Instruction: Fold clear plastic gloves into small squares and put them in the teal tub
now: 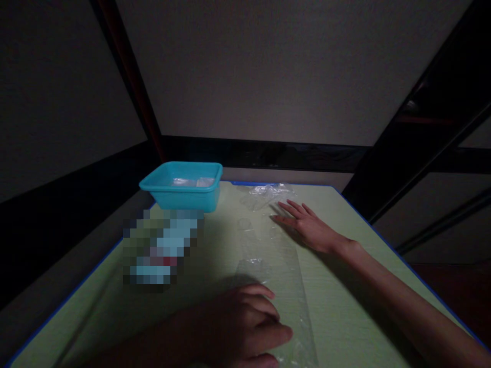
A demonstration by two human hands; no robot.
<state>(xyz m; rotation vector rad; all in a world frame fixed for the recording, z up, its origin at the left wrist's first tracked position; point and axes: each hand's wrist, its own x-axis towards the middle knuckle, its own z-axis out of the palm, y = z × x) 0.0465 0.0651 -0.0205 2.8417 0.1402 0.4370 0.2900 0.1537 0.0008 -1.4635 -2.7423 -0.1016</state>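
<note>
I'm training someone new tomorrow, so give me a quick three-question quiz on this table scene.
1. True or false: the right hand is clenched into a fist.
2. Multiple choice: the left hand rests on which part of the clear plastic sheet? A its near end, B its far end, C no part of it.
3. Fill in: the teal tub stands on a light green tabletop with a ___ edge.
Key: 1 false, it lies open and palm down; 2 A; 3 blue.
</note>
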